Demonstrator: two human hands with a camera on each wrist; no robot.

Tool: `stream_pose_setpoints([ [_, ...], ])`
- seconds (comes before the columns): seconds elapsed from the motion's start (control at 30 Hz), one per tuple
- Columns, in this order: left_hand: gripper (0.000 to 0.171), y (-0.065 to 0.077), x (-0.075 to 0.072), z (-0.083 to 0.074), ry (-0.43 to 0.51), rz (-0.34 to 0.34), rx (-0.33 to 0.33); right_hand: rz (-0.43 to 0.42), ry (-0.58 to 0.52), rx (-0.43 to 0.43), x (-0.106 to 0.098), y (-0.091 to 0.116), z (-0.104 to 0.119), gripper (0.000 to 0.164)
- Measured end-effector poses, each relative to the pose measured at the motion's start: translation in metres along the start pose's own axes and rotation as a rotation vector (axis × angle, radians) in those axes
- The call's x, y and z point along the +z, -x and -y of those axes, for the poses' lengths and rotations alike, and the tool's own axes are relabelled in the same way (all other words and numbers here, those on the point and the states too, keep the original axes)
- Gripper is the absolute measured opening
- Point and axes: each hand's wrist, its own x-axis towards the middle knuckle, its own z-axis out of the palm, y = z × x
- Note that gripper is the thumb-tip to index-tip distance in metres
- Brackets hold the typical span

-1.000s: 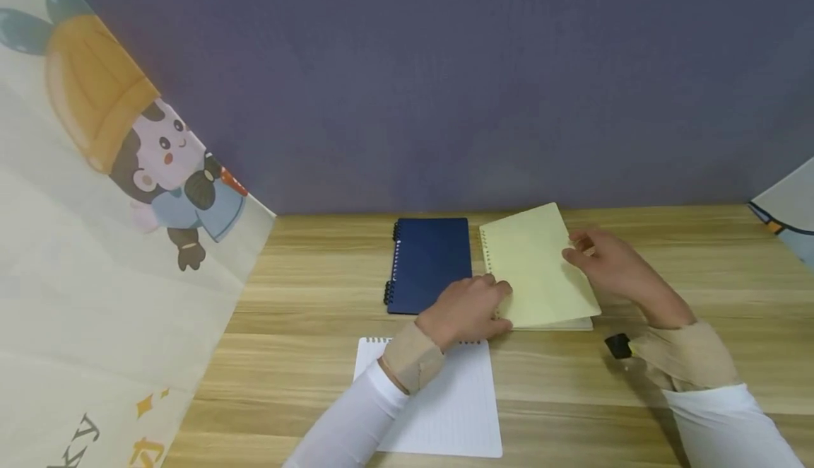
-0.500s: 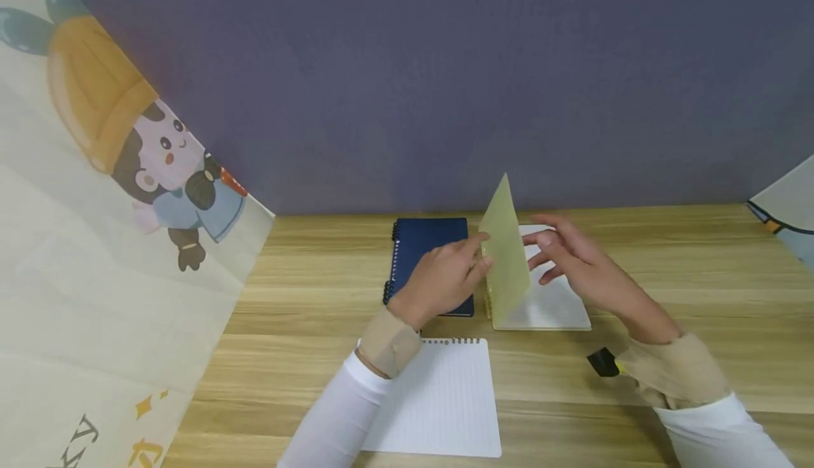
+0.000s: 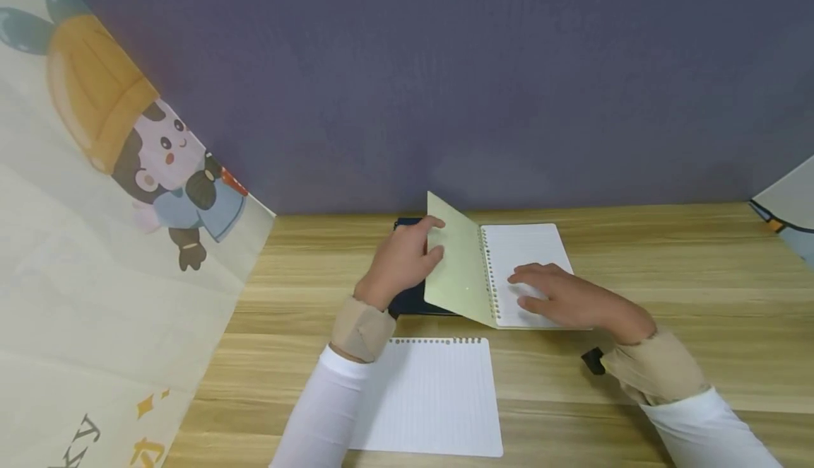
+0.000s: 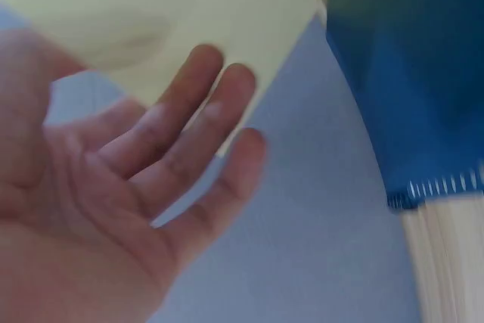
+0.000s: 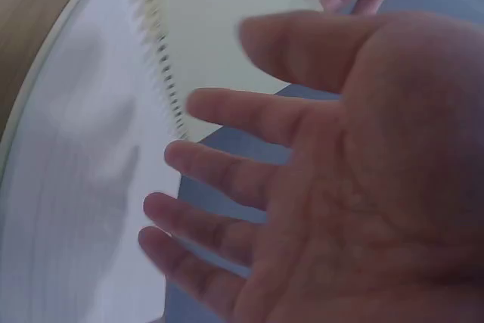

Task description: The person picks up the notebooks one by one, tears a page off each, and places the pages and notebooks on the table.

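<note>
A pale yellow spiral notebook point(image 3: 459, 270) lies with its cover swung up to the left and a white lined page point(image 3: 521, 238) showing. My left hand point(image 3: 402, 252) is at the cover's free edge, thumb and index finger over its inner side. In the left wrist view, the other fingers point(image 4: 181, 134) lie loosely extended on its outer side. Spread over the lined page is my right hand point(image 3: 566, 298), its fingers point(image 5: 227, 172) apart and holding nothing. Under the raised cover sits a dark blue ring-bound notebook point(image 3: 416, 298), largely hidden by cover and hand.
A white lined pad point(image 3: 432, 397) with holes along its top edge lies nearest me on the wooden table point(image 3: 572, 411). Behind the table stands a dark blue-grey panel point(image 3: 509, 86). A cartoon-printed sheet point(image 3: 76, 277) borders the left side.
The yellow cover has turned over from right to left, uncovering the page. My left hand has moved left with the cover; my right hand has moved left and down over the page.
</note>
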Motion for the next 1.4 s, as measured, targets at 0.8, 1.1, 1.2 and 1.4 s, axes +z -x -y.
stream_pose_setpoints([
  [0.8,0.043,0.001,0.024,0.024,-0.364,0.236,-0.220,-0.016,0.143,0.007,0.008,-0.003,-0.013,0.042],
  [1.1,0.051,-0.018,0.049,-0.024,-0.315,0.336,-0.003,-0.035,0.174,0.021,0.009,-0.006,-0.015,0.036],
  [1.2,0.054,-0.028,0.063,-0.031,-0.322,0.356,0.002,-0.034,0.174,0.027,0.009,-0.006,-0.016,0.036],
  [1.4,0.059,-0.035,0.077,-0.035,-0.359,0.400,-0.078,-0.029,0.160,0.004,0.009,-0.007,-0.016,0.036],
])
